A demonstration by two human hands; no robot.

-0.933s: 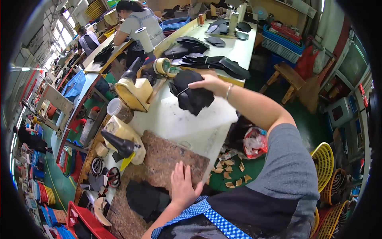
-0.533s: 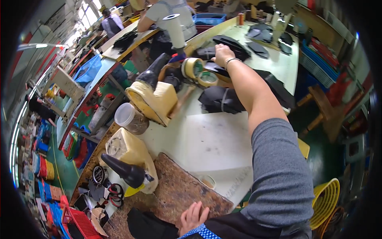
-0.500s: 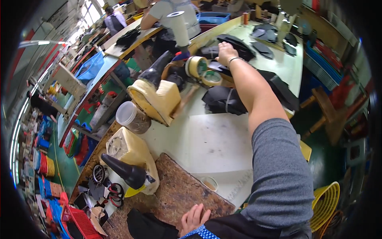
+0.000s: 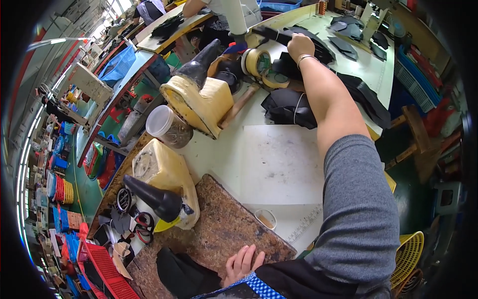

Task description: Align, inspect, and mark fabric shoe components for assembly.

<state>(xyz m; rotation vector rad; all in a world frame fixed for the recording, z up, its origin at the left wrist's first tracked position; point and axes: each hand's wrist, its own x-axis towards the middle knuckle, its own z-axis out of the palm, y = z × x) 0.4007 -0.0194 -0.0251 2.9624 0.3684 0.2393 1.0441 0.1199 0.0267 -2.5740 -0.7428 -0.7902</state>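
My right arm reaches to the far side of the white worktable. There my right hand (image 4: 300,47) is closed on a black cut piece (image 4: 271,34), which sticks out to the left of my fist. More black cut pieces (image 4: 318,47) lie around that hand, and a tied black bundle (image 4: 289,107) sits nearer to me. My left hand (image 4: 244,263) rests with fingers stretched on a mottled brown board (image 4: 224,214) at the near edge. Beside it lies a folded black piece (image 4: 184,274); whether my left hand touches it I cannot tell.
Two yellowish blocks with dark boot-shaped forms (image 4: 199,102) (image 4: 154,199) stand at left, with a lidded plastic jar (image 4: 169,127) between. Scissors (image 4: 144,226) lie near the board. Tape rolls (image 4: 257,62) and a white cone (image 4: 233,17) are at the back. A yellow basket (image 4: 408,256) stands right.
My right hand has gone from lying over the black pieces to a closed grip, with a black piece now lifted to its left. The left hand stays in place. The view has shifted slightly.
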